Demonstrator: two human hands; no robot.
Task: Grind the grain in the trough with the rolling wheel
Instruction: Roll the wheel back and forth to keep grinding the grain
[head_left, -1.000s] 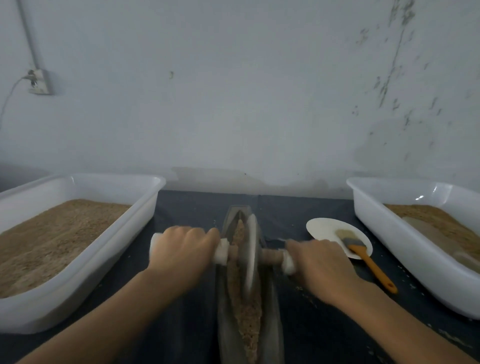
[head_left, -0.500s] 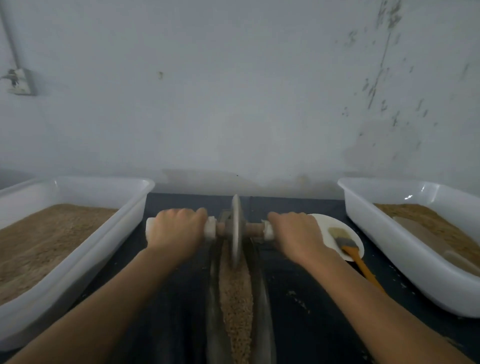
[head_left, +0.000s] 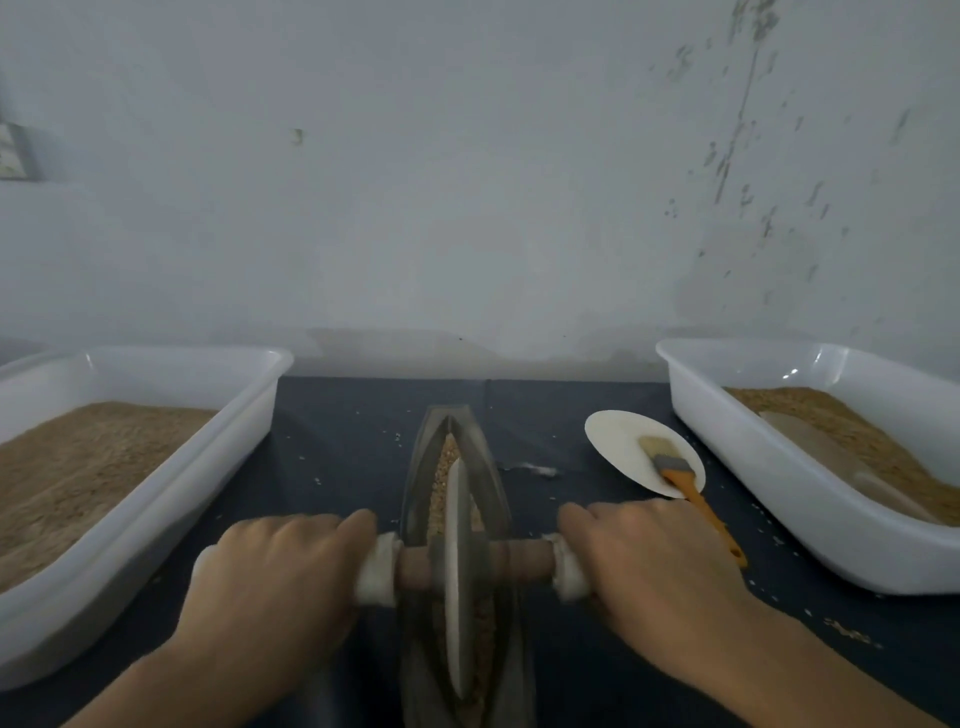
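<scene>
Hands are doing all the steering here: the left hand (head_left: 280, 582) is curling tight around the white-wrapped left end of the wooden axle (head_left: 511, 558), and the right hand (head_left: 649, 566) is gripping the wrapped right end, fingers folded over on both sides. Between them the rolling wheel (head_left: 458, 582) is standing on edge in the long narrow trough (head_left: 496, 499), sitting toward the near half of it, with grain (head_left: 445, 470) showing in the channel beyond the wheel and a little beside it. Now the risk, as I'm reading it: if one hand is pushing harder than the other, the wheel is going to tilt, ride up the sloped wall and climb out, spilling grain onto the dark bench (head_left: 353, 431), where stray kernels are already lying. Driving too far toward either tip could be shoving grain over the pointed end. Pressing unevenly could also be rocking the trough itself sideways. Over on the right, the orange-handled brush (head_left: 691, 493) is resting across the white dish (head_left: 623, 441), its handle just beside the right hand, so a wide swing could be knocking it. White tubs (head_left: 249, 410) of grain are flanking the trough on both sides.
</scene>
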